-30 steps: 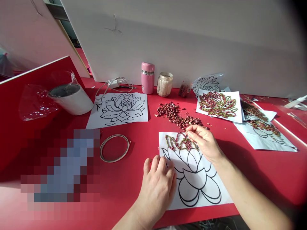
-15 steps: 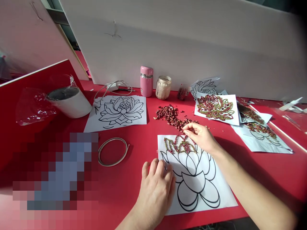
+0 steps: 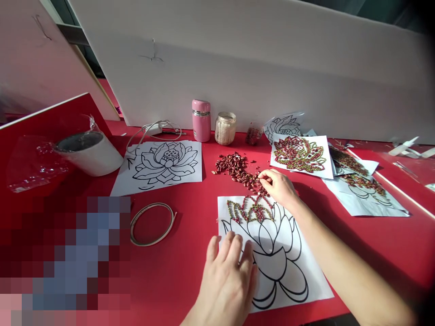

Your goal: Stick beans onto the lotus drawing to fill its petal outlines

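Note:
A white sheet with a black lotus outline [image 3: 275, 253] lies in front of me on the red table [image 3: 190, 253]. Its top petals are partly filled with red and green beans. My left hand [image 3: 229, 276] rests flat on the sheet's left edge, fingers stretched out. My right hand [image 3: 278, 186] is at the near end of a loose pile of red beans [image 3: 238, 167] just above the sheet, fingers curled and pinching among the beans.
A blank lotus sheet [image 3: 159, 165] lies at left. Finished bean pictures [image 3: 301, 154] are at right. A pink flask [image 3: 201, 120], a glass jar [image 3: 224, 128], a white tape roll [image 3: 89, 153], a thin ring [image 3: 151, 224] and a cable [image 3: 152, 129] stand around. White boards [image 3: 272, 72] close the back.
My right hand has moved from the sheet's bean-filled top up to the red bean pile. My left hand slid slightly nearer on the sheet. The view shifted a little.

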A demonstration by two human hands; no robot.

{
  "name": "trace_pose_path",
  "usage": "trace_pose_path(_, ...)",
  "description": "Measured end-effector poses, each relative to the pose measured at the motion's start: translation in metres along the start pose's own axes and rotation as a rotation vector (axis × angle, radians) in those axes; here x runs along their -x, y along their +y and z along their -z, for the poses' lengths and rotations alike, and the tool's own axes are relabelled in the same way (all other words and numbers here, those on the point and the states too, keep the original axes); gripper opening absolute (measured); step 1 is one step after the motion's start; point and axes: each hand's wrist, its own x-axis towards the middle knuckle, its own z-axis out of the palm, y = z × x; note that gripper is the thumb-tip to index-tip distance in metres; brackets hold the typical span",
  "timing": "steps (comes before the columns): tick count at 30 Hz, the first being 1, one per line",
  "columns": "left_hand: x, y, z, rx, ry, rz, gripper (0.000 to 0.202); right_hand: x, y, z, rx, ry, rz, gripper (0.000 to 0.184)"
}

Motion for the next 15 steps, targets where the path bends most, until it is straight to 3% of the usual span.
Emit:
trace_pose_path(5,-0.017,0.016,-0.015,0.023,-0.172,-0.201,0.046,0.001,0.001,-0.003,0.048,0.006,0.032,0.016)
trace_pose_path(8,-0.018,0.018,-0.025,0.060,-0.295,-0.224,0.058,0.001,0.002,-0.004,0.032,0.016,0.059,0.019)
trace_pose_path(15,-0.002,0.007,-0.036,0.063,-0.352,-0.231,0.070,-0.004,0.013,0.005,-0.013,0.124,0.010,0.021)
